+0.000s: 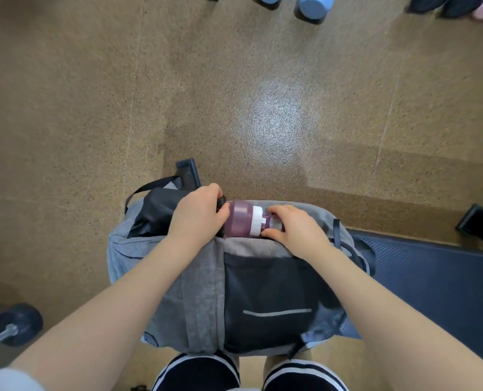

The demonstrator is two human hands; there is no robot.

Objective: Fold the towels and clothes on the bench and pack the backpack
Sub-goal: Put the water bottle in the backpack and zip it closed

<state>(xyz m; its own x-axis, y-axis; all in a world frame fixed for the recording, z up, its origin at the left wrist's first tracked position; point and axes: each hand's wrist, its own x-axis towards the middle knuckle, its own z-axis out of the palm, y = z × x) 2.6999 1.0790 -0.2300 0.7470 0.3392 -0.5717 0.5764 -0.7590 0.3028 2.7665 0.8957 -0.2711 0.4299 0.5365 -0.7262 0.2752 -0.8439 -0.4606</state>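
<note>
On the table's near end (432,277), dark and ribbed, your grey backpack (201,292) lies flat, its black front panel facing up, hanging partly over the edge above the speckled floor (234,94). Your hands are apart, one at each end of a maroon bottle (240,218) that lies on its side along the pack's far edge. Left hand (196,213) curls round the bottle's base end, beside a black lining bulging from the pack's opening. Right hand (294,228) grips the cap end, fingers bent over the white collar (cap itself mostly hidden). A dumbbell (12,325) rests on the floor at lower left. Towels, clothes: cannot tell, none plainly visible.
</note>
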